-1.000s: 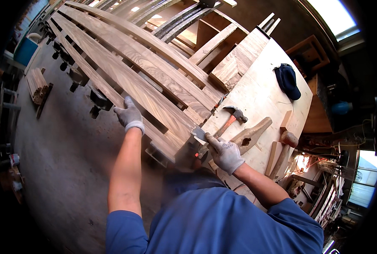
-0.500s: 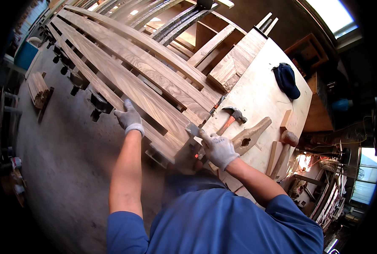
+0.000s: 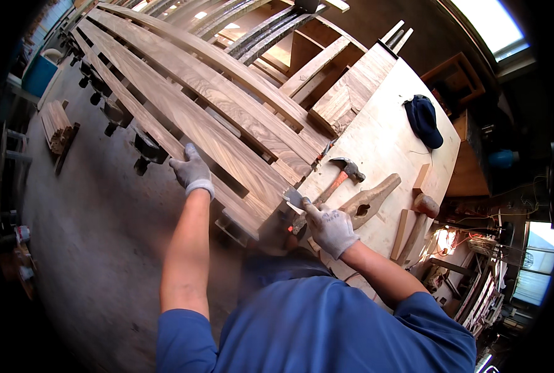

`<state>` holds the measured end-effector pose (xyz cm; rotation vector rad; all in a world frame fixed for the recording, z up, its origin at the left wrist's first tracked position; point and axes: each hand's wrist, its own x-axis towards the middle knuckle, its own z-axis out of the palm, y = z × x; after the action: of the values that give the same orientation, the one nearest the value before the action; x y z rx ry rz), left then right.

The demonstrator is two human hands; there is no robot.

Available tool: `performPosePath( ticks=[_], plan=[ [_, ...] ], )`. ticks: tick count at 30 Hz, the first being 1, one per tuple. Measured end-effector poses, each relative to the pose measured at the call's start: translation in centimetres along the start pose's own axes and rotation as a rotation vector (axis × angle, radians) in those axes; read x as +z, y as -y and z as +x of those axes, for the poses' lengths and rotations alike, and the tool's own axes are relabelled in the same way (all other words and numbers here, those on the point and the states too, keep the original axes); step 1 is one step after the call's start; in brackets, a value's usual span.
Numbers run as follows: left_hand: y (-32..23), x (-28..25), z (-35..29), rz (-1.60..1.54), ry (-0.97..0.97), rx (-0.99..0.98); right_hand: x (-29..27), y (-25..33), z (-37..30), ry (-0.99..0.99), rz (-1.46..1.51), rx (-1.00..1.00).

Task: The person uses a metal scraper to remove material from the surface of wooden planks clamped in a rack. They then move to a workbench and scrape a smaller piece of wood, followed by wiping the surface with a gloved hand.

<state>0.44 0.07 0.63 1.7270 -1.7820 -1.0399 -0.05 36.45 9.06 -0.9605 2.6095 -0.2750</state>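
My left hand (image 3: 193,171), in a pale work glove, is closed on a narrow wooden plank (image 3: 141,110) at the outer edge of a row of long brown planks. A wider plank (image 3: 212,142) with wavy grain lies beside it across a dark gap. My gloved right hand (image 3: 332,229) grips a putty knife (image 3: 294,198), its flat grey blade pointing at the near end of the planks. The glove hides the knife's handle. Beyond that hand lie a hammer (image 3: 345,174) with an orange handle and a rough wooden piece (image 3: 371,200) with a hole.
On the pale worktop (image 3: 392,133) at right lie a dark cap (image 3: 424,121), wooden blocks and a mallet (image 3: 425,205). A thick board (image 3: 351,93) sits at its far edge. Dark clamps (image 3: 147,146) jut from the planks' left side; bundled wood (image 3: 58,127) stands on the floor.
My right hand and the putty knife have drawn slightly right and back from the plank ends. My left hand keeps its place on the narrow plank. The whole view has shifted a little.
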Motion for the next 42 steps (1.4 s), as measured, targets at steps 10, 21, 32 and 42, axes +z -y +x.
performPosePath(
  ticks=[10, 21, 32, 42],
  plan=[
    [-0.7, -0.1, -0.1, -0.036, 0.029, -0.023, -1.5, 3.5, 9.6, -0.208, 0.191, -0.167],
    [-0.2, 0.0, 0.0, -0.022, 0.011, -0.023, -1.3, -1.2, -0.4, -0.084, 0.153, -0.097],
    [-0.6, 0.3, 0.0, -0.03, -0.002, 0.022, 0.9, 4.1, 13.0, -0.212, 0.144, -0.199],
    [-0.6, 0.1, -0.2, -0.062, 0.003, -0.024, -0.5, 1.9, -1.2, -0.027, 0.24, -0.142]
  ],
)
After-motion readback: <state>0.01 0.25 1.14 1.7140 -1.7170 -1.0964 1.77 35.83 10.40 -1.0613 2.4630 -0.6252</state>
